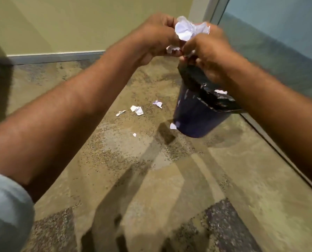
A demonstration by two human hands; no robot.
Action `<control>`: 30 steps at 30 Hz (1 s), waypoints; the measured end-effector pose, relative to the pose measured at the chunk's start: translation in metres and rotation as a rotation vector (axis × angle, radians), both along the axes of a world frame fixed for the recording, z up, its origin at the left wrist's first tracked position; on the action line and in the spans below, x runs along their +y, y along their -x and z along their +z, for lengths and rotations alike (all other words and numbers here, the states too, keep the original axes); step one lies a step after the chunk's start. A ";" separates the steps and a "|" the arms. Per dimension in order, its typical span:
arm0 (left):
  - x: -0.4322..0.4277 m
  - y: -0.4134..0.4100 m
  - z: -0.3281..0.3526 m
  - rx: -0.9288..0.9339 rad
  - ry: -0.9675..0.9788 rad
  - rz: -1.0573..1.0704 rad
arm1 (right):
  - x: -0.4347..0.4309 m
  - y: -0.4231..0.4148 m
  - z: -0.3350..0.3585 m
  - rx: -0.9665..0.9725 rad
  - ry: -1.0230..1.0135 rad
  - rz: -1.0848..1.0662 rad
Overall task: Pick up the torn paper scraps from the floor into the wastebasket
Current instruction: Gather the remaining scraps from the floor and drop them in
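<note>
Small torn white paper scraps [137, 109] lie on the mottled tan carpet [115, 160]. At their one o'clock, the left hand [157, 37] and right hand [209, 51] both clutch a crumpled white paper wad [185, 29], at twelve o'clock of the dark blue, black-lined wastebasket [197, 115].

Rear left: pale yellow-green wall [60, 24], plain. Grey baseboard [55, 56] along its foot, meeting the carpet. Rear right: frosted bluish glass partition [282, 30], set in a grey metal frame post [214, 10]. Dark floor track [279, 151] under the glass, running diagonally toward lower right. Carpet [151, 188] tan and mottled, with darker speckled patches at lower right [229, 224] and lower left [55, 230]. Soft dark shadows [133, 179] banded across the middle of the carpet.
</note>
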State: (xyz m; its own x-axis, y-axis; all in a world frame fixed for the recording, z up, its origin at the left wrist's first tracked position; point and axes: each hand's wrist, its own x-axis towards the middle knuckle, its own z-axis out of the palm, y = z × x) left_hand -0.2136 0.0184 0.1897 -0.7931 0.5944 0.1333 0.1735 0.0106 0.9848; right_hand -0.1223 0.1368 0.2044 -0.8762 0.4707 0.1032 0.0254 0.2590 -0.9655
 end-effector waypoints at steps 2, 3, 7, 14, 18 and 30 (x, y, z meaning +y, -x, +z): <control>0.024 -0.008 0.011 -0.052 0.003 0.001 | 0.021 -0.006 0.011 -0.021 0.040 -0.053; 0.035 -0.013 0.015 -0.086 0.018 0.002 | 0.032 -0.010 0.014 -0.041 0.059 -0.072; 0.071 -0.036 0.023 -0.286 0.049 -0.111 | 0.074 -0.023 0.009 -0.162 0.150 -0.144; 0.102 -0.056 0.010 -0.429 0.141 -0.357 | 0.118 -0.035 -0.012 -0.404 0.177 -0.160; 0.104 -0.053 0.009 -0.456 0.108 -0.381 | 0.123 -0.042 -0.009 -0.495 0.129 -0.145; 0.078 -0.025 -0.005 -0.402 -0.191 -0.105 | 0.092 -0.043 -0.005 -0.174 -0.144 -0.223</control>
